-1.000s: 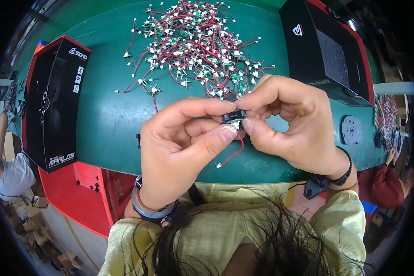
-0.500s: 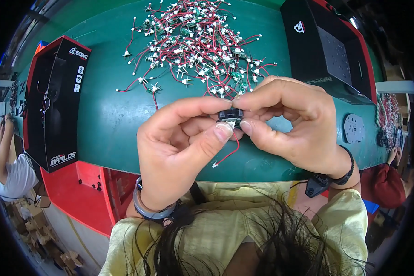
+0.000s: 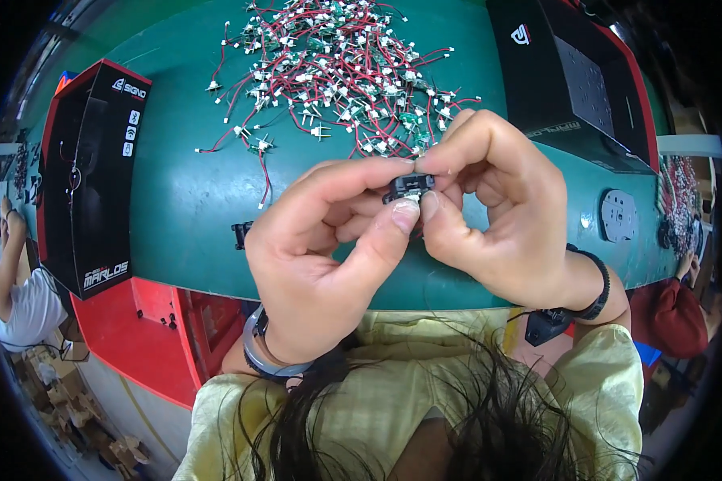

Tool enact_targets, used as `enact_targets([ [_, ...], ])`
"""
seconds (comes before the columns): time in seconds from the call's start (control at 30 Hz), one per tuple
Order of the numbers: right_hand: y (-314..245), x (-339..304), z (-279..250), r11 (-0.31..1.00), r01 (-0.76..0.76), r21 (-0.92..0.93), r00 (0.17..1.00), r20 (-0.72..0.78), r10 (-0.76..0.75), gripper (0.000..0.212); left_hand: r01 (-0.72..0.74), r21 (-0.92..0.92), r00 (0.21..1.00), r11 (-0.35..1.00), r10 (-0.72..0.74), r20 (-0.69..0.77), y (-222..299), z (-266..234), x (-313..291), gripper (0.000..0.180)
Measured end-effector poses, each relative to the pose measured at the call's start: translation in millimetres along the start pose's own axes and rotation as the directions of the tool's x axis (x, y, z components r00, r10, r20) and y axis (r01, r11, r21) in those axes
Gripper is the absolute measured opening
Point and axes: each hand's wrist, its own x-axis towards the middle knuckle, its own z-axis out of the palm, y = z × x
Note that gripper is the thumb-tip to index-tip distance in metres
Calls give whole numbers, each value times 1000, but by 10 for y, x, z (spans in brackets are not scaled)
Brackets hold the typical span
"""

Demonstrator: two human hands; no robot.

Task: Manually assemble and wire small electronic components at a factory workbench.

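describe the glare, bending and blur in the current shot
Head view: fisheye distortion bows the front edge of the green table, and the corners fall to black; head view: a pale sheen shows on the tabletop left of the hands; head view: fine detail is hard to read on the small black part between the left hand and right hand.

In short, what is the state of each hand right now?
Left hand: closed, holding a small black part.
Right hand: closed, holding the same part's right side.
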Motion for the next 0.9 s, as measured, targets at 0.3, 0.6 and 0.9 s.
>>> enact_targets([
  [0.3,-31,39,-10,957,-185,225,982,74,172,21,-24,43,1000,999,24,-17,26,-10,31,27],
  [0.6,-125,82,-101,958,-105,268,993,76,88,43,94,-187,995,978,-89,36,50,-87,-21,29],
  [0.9,-206,114,-133,974,-58,221,993,114,34,47,109,-271,994,956,-99,53,46,-48,6,30],
])
